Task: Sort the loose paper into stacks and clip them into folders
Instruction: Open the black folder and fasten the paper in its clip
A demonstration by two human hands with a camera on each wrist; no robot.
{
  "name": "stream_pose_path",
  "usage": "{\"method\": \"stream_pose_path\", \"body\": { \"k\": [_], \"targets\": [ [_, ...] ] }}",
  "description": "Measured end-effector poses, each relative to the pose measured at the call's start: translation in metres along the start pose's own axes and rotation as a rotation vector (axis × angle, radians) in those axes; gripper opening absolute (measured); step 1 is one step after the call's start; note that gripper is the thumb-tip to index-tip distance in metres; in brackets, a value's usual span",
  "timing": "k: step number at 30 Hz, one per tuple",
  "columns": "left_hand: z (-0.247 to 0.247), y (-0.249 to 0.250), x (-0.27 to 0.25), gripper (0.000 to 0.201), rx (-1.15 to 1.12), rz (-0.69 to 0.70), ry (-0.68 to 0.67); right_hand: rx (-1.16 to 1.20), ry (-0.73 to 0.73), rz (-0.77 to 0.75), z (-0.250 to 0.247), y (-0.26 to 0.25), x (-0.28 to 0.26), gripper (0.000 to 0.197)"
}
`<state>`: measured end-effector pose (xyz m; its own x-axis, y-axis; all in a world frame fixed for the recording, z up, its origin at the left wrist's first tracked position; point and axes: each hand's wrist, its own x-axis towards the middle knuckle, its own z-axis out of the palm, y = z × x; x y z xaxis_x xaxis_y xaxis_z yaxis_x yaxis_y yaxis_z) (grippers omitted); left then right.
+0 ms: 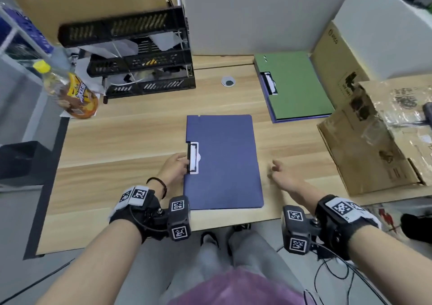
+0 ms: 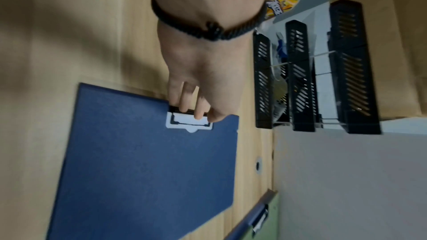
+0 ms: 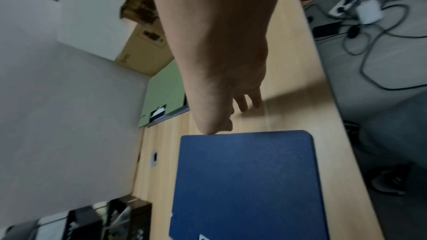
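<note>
A closed blue folder (image 1: 224, 164) lies flat in the middle of the wooden desk (image 1: 131, 141), its white and black clip (image 1: 193, 157) on the left edge. My left hand (image 1: 177, 166) is at that edge; its fingers (image 2: 198, 110) lie over the clip (image 2: 189, 123) and pinch it. My right hand (image 1: 280, 173) hovers just right of the folder with loosely bent fingers and holds nothing; its thumb (image 3: 212, 127) is at the folder's edge (image 3: 245, 134). A green folder (image 1: 297, 87) lies on another blue one at the back right. No loose paper shows on the desk.
A black stacked letter tray (image 1: 140, 59) with some sheets in it stands at the back left. A drink bottle (image 1: 70, 89) lies beside it. Cardboard boxes (image 1: 378, 136) crowd the right side. A cable hole (image 1: 228, 81) sits behind the blue folder.
</note>
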<state>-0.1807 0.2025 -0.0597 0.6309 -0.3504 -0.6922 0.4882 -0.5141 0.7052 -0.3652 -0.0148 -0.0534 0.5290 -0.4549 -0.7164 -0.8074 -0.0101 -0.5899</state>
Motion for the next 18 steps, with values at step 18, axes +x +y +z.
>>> {"method": "stream_pose_path", "body": {
  "k": [18],
  "targets": [
    [-0.015,-0.045,0.008,0.042,-0.132,-0.094,-0.069,0.237,-0.027,0.144,0.045,0.006,0.014,0.008]
  ]
}}
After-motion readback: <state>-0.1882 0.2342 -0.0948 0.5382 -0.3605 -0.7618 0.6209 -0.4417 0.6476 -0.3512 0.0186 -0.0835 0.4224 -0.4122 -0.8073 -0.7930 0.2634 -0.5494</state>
